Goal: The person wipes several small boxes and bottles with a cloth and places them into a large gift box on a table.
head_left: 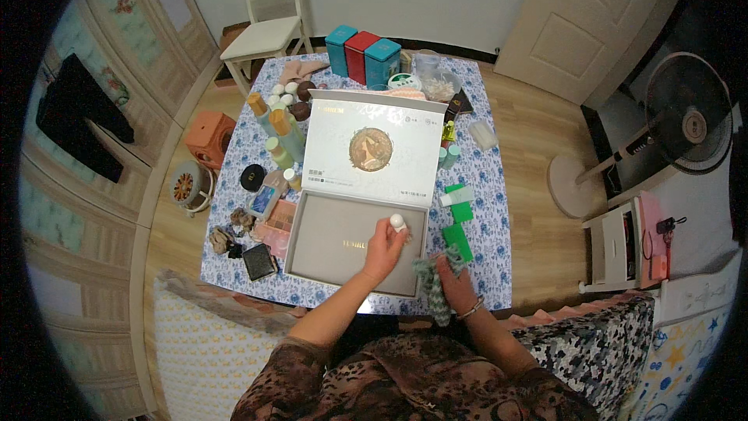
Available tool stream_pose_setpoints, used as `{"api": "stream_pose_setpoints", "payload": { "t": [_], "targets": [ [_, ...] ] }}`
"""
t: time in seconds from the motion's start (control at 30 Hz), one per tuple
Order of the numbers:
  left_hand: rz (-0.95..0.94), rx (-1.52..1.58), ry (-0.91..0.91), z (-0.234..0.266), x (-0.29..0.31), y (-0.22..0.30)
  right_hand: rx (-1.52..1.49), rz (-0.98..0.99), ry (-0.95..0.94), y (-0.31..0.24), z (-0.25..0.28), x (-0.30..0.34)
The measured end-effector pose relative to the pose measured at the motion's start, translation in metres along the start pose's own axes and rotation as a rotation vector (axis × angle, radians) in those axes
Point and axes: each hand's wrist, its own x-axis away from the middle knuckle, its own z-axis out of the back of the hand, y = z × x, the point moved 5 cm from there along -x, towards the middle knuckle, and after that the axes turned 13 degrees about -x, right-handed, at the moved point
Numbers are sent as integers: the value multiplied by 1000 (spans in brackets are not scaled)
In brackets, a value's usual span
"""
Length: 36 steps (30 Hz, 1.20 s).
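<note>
My left hand (383, 249) is closed around a small bottle with a round white cap (398, 221), above the right part of an open shallow box (343, 238). The box has a flat grey inside, and its raised white lid (331, 140) bears a round gold-brown picture. Closed on a crumpled green-and-white patterned cloth (437, 296), my right hand (458, 284) is just right of the box's near corner. Some of the cloth hangs below the fingers. Next to it lie green flat pieces (458, 242) and a pale tube (456, 196).
Bottles with yellowish caps (279, 122), a black round case (252, 178), an eyeshadow palette (276, 226) and a black square case (259, 262) line the table's left. Blue and red tins (361, 57) stand at the back. A standing fan (643, 140) is on the right.
</note>
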Motion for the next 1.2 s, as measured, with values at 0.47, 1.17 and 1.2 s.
{"api": "stream_pose_setpoints", "payload": {
  "t": [0.47,1.17,1.2],
  "targets": [
    [585,568,-618,-10,111,75,170,462,-109,-14,-17,20],
    [15,-48,-482,-25,118,48,492,205,-273,27,23,6],
    [5,-68,-497,-26,118,47,512,222,-259,27,25,6]
  ]
}}
